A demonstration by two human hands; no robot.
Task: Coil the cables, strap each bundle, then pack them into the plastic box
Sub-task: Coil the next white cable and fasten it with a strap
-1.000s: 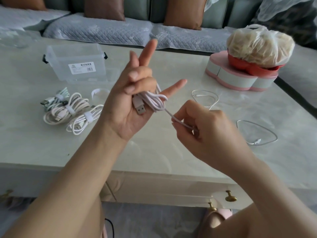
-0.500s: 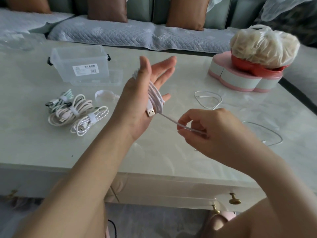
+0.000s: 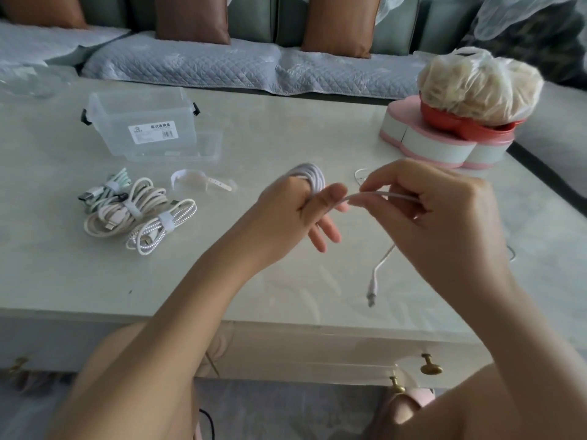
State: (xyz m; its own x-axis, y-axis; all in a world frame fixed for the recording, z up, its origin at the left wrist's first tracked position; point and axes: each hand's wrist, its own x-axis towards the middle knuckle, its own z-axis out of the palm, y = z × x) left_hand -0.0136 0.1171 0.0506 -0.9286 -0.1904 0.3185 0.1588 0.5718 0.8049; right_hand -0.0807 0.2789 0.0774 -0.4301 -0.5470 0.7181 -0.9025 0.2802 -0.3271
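A white cable (image 3: 313, 181) is wound in loops around my left hand (image 3: 292, 214), which is turned palm down over the table with its thumb holding the coil. My right hand (image 3: 438, 214) pinches the cable's free length just right of the coil; the loose end with its plug (image 3: 371, 292) dangles below that hand. Three strapped cable bundles (image 3: 139, 214) lie at the left of the table. Behind them stands the clear plastic box (image 3: 143, 122), open. A loose white strap (image 3: 200, 182) lies in front of the box.
A pink tiered dish with a bagged pale bundle (image 3: 460, 122) stands at the back right. A thin white cable (image 3: 359, 174) lies behind my hands, mostly hidden. The table's front edge (image 3: 286, 319) runs below my forearms, with brass drawer knobs underneath. A sofa lines the far side.
My left hand has turned from palm up to palm down with more loops on it. My right hand rose and moved toward the coil, and the cable's plug end now hangs free.
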